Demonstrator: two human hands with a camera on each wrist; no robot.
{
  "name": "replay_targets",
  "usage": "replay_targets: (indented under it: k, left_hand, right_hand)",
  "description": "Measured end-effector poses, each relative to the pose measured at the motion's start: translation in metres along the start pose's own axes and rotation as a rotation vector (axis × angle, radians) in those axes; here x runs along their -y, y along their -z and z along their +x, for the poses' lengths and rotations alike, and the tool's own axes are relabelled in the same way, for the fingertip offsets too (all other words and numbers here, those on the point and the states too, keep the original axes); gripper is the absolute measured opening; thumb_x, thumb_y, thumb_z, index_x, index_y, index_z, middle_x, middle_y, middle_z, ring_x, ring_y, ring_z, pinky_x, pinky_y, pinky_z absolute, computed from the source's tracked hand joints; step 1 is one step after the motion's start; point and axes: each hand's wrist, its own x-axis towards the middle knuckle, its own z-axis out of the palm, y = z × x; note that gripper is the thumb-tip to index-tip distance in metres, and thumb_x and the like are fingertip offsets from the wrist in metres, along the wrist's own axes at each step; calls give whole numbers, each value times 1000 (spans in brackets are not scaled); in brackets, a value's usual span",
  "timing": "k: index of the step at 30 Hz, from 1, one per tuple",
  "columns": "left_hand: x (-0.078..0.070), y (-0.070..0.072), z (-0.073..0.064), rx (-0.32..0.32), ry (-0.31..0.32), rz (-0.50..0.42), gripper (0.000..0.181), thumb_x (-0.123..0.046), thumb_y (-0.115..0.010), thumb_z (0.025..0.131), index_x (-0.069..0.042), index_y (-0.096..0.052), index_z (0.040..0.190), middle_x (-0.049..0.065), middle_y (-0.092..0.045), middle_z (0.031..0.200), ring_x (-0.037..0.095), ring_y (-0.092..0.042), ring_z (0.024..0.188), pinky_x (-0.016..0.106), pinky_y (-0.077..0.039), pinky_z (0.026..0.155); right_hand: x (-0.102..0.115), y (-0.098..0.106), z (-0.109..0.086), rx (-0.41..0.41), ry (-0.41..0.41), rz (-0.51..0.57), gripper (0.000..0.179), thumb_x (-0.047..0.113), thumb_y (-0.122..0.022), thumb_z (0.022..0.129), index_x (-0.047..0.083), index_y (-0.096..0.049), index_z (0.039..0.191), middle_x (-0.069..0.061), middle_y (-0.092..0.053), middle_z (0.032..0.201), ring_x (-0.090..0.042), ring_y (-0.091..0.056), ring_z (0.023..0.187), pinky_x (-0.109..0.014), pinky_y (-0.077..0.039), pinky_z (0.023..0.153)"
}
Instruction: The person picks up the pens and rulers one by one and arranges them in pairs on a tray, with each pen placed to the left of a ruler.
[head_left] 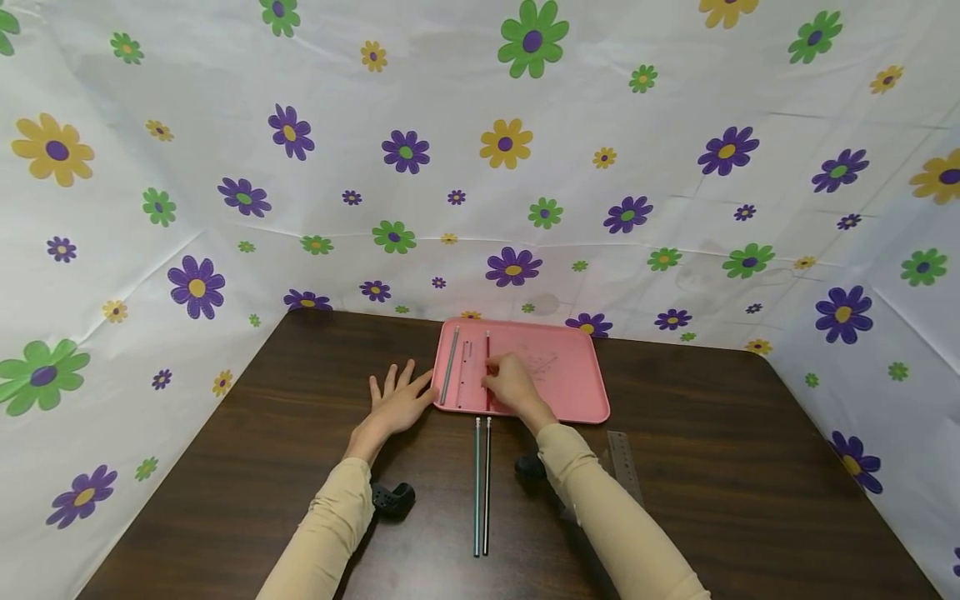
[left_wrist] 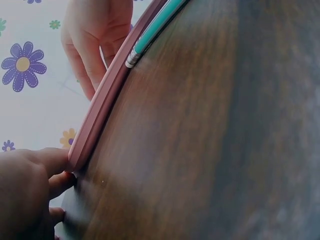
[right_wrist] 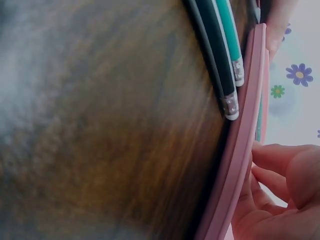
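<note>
A pink tray (head_left: 577,383) lies toward the back of the table. Inside it, my right hand (head_left: 513,385) pinches a dark red pencil (head_left: 488,343) that runs front to back. To its left in the tray are a see-through ruler (head_left: 466,371) and a grey-green pencil (head_left: 450,365). My left hand (head_left: 399,407) rests beside the tray with its fingers spread, the thumb side touching the left rim. In the right wrist view the tray's wall hides the right fingertips. A green pencil (head_left: 477,492) and a black pencil (head_left: 487,492) lie side by side in front of the tray.
A metal ruler (head_left: 624,458) lies right of the tray's front, partly behind my right forearm. Faint dark marks show on the tray's floor. Dark wooden table (head_left: 720,417) surrounds the tray, and a flowered sheet (head_left: 465,108) hangs behind and at both sides.
</note>
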Motion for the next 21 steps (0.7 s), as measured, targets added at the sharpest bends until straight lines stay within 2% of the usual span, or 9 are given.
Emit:
replay_targets:
  k: [5, 9, 13, 17, 21]
  left_hand:
    - [-1, -1, -1, -3, 1, 1, 58, -48, -38, 105, -21, -34, 157, 15, -6, 168, 43, 8, 153, 68, 19, 113]
    - [-1, -2, -1, -8, -2, 10, 57, -47, -37, 105, -21, -34, 157, 16, -7, 168, 43, 8, 153, 68, 19, 113]
    - [-1, -3, 0, -14, -7, 11, 57, -46, -38, 105, -21, -35, 156, 16, -7, 167, 44, 8, 153, 69, 18, 113]
    - [-1, -3, 0, -13, -7, 11, 57, -46, -37, 105, -21, -35, 156, 16, -8, 167, 44, 8, 153, 69, 18, 113]
    - [-1, -2, -1, -11, -3, 11, 57, -47, -37, 105, -21, -34, 156, 16, -7, 167, 44, 8, 153, 69, 19, 113]
  right_hand:
    - [2, -2, -2, -16, 32, -86, 39, 2, -67, 91, -7, -62, 129, -19, -66, 114, -17, -58, 79, -22, -46, 61]
    - [3, -3, -4, -20, 32, -119, 39, 4, -66, 93, -7, -62, 130, -19, -62, 123, -22, -56, 95, -28, -48, 77]
    - [3, -2, -7, -19, 29, -113, 39, 6, -66, 93, -6, -62, 130, -18, -61, 119, -23, -53, 98, -34, -48, 85]
    - [4, 0, -10, -36, 42, -89, 39, 9, -68, 92, -5, -63, 128, -14, -60, 106, -22, -52, 94, -37, -48, 84]
    - [5, 1, -15, -52, 84, -74, 38, 9, -68, 91, -6, -63, 126, -15, -60, 104, -23, -53, 92, -38, -50, 84]
